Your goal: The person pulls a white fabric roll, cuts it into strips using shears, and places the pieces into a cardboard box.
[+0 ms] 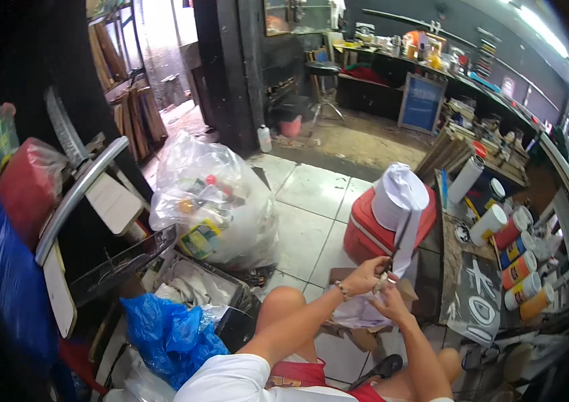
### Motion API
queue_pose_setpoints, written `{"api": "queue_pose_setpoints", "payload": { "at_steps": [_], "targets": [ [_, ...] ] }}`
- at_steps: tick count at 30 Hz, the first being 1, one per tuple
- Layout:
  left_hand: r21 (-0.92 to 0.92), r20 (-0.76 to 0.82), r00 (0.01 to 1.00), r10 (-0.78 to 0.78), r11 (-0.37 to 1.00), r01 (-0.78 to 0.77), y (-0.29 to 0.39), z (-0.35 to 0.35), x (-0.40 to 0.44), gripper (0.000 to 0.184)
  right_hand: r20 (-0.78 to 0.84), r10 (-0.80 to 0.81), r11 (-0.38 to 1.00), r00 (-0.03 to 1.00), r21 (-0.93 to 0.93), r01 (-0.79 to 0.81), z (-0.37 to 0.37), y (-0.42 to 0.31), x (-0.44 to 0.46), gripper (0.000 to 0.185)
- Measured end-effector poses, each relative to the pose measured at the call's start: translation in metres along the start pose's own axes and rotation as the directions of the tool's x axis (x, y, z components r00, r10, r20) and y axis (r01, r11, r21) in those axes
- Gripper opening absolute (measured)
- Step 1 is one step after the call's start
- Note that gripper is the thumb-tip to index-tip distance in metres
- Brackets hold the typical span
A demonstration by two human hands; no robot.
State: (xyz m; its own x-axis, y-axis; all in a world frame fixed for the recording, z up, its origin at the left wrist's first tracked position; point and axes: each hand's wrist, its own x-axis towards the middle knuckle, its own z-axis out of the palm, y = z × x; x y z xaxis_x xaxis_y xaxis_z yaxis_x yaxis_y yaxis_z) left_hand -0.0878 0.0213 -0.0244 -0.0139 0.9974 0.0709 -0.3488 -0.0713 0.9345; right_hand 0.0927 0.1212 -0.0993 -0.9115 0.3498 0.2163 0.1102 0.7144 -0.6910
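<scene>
My left hand (363, 276), with a bracelet at the wrist, is closed beside my right hand (391, 303), low in front of my knees. A slim dark blade (401, 233), perhaps of scissors, rises from the fingers of my left hand. Alongside it a white strip (406, 251) hangs from a wide white roll or tub (391, 204) on a red cooler (359, 231). My right hand has its fingers bent together at the lower end of the strip; what exactly they pinch is too small to tell. Below is an open cardboard box (363, 340) holding white pieces (359, 312).
A big clear plastic bag of rubbish (231, 208) stands to the left, with a blue plastic bag (170, 331) nearer me. Several paint bottles (519, 268) line the right side, beside a black lettered board (475, 298). A stool (324, 69) stands further back.
</scene>
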Motion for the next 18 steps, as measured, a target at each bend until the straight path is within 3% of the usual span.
{"api": "queue_pose_setpoints", "payload": {
  "at_steps": [3, 5, 6, 8, 9, 12, 13, 18],
  "targets": [
    [-0.002, -0.028, 0.998, -0.054, 0.999, 0.054, 0.009, 0.007, -0.006, 0.074, 0.057, 0.131, 0.991, 0.990, -0.046, -0.128, -0.005, -0.029, 0.018, 0.042],
    [-0.014, -0.020, 0.999, -0.044, 0.999, 0.044, 0.012, 0.010, -0.010, 0.073, 0.006, -0.081, 0.996, 0.997, 0.027, 0.081, -0.003, -0.015, 0.021, 0.049],
    [-0.020, -0.022, 0.999, -0.024, 1.000, 0.023, 0.011, 0.010, -0.011, 0.072, 0.000, -0.071, 0.997, 0.998, 0.028, 0.071, 0.000, -0.004, 0.020, 0.049],
    [-0.022, 0.009, 0.999, 0.039, 0.999, -0.039, 0.007, 0.011, -0.009, 0.073, -0.092, 0.213, 0.942, 0.973, 0.283, -0.179, 0.000, 0.023, 0.015, 0.047],
    [-0.011, 0.023, 0.997, 0.069, 0.998, -0.068, 0.006, 0.012, -0.008, 0.074, -0.145, 0.216, 0.937, 0.966, 0.310, -0.162, -0.002, 0.035, 0.009, 0.042],
    [0.059, 0.035, 0.993, 0.109, 0.992, -0.111, 0.014, 0.022, -0.008, 0.078, -0.289, 0.324, 0.923, 0.901, 0.304, -0.234, -0.050, -0.032, 0.006, 0.041],
    [0.119, 0.030, 0.992, 0.125, 0.985, -0.128, 0.017, 0.026, -0.009, 0.079, -0.290, 0.314, 0.871, 0.904, 0.468, -0.152, -0.053, -0.016, 0.000, 0.043],
    [0.091, 0.039, 0.998, 0.040, 0.995, -0.044, 0.009, 0.040, -0.008, 0.063, -0.319, 0.373, 0.749, 0.871, 0.657, -0.080, -0.114, -0.069, -0.017, 0.044]
  ]
}}
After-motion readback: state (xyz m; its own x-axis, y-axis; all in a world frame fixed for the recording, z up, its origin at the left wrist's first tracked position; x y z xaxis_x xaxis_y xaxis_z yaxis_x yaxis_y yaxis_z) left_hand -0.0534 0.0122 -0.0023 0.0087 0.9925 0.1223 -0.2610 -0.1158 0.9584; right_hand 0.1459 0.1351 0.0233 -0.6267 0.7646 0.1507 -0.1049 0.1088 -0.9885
